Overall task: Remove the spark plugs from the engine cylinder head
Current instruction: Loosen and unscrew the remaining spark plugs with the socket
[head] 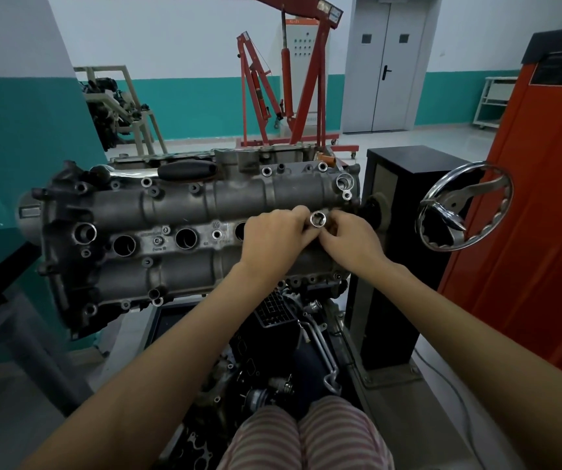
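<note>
— striped cloth at the bottom edge, that's the person's knees [301,435]; what are the hands doing just beyond them?

— both reach over the engine cylinder head [184,232] and meet at its right end. the left hand [274,237] and right hand [349,240] sit close together, fingers curled, pinching a chrome spark plug socket [317,219] between them. its open end faces up at the camera.

— why two hands on one small tool?

— my guess: they're steadying it upright over the rightmost plug well, so it drops straight down or lifts straight out. the well itself is hidden under the fingers, and whether a plug sits in the socket i cannot tell.

— and the head itself?

— grey cast metal, grimy, lying lengthways on a stand. left of the hands three round plug wells [186,238] run down its middle; they look dark and open, too deep to see plugs inside.

— anything past it?

— resting along the head's far edge is a black-handled tool [186,171], likely the driver for the socket, parked within reach. right of the head, a chrome handwheel [464,206] on a black pedestal, presumably for tilting the stand. far behind the head stands a red engine hoist [283,79].
</note>
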`<action>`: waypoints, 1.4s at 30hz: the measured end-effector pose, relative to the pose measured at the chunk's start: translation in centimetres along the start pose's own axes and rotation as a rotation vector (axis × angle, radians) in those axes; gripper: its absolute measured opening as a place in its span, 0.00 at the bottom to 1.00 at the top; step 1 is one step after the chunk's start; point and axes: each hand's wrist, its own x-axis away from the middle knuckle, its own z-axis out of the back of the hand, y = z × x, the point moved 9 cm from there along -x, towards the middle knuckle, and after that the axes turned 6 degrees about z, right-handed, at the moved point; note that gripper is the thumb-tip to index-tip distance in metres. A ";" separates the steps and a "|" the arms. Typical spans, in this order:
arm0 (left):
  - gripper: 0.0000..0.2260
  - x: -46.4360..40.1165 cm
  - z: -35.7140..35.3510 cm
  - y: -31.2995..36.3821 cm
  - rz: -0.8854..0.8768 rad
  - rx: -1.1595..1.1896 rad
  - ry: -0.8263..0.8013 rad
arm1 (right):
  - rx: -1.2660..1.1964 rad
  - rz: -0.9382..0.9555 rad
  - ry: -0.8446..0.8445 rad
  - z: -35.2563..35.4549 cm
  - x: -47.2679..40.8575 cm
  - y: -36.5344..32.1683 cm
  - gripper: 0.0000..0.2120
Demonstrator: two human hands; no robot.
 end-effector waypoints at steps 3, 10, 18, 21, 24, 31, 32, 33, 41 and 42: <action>0.15 0.7 0.2 -0.3 0.027 -0.033 -0.027 | 0.096 0.072 0.003 -0.3 0.5 -0.9 0.07; 0.18 2.6 1.2 0.8 -0.031 0.540 -0.146 | -0.034 0.031 0.105 0.0 0.8 -1.8 0.13; 0.09 1.3 1.8 -0.2 0.088 0.429 0.024 | -0.077 -0.038 0.162 -0.4 1.1 -1.5 0.10; 0.11 0.7 1.8 0.3 0.074 0.415 0.018 | -0.071 -0.006 0.171 -0.6 1.4 -1.7 0.09; 0.12 1.8 1.2 1.2 -0.028 0.448 -0.048 | -0.035 0.025 0.187 -0.6 1.5 -1.9 0.04; 0.07 1.1 2.1 0.1 0.079 0.422 0.032 | -0.023 -0.002 0.145 -0.8 1.4 -1.9 0.09; 0.11 0.7 2.1 0.0 0.083 0.399 0.024 | -0.029 -0.007 0.134 -0.8 1.3 -1.9 0.11; 0.12 0.4 2.0 0.2 0.074 0.392 0.010 | -0.036 -0.015 0.128 -0.7 1.3 -1.9 0.11; 0.09 2.3 1.7 0.5 0.020 0.404 -0.030 | 0.018 0.008 0.029 -1.1 1.0 -1.9 0.09; 0.05 2.0 1.8 0.4 0.044 0.394 -0.023 | 0.004 0.007 -0.014 -1.2 0.9 -1.8 0.10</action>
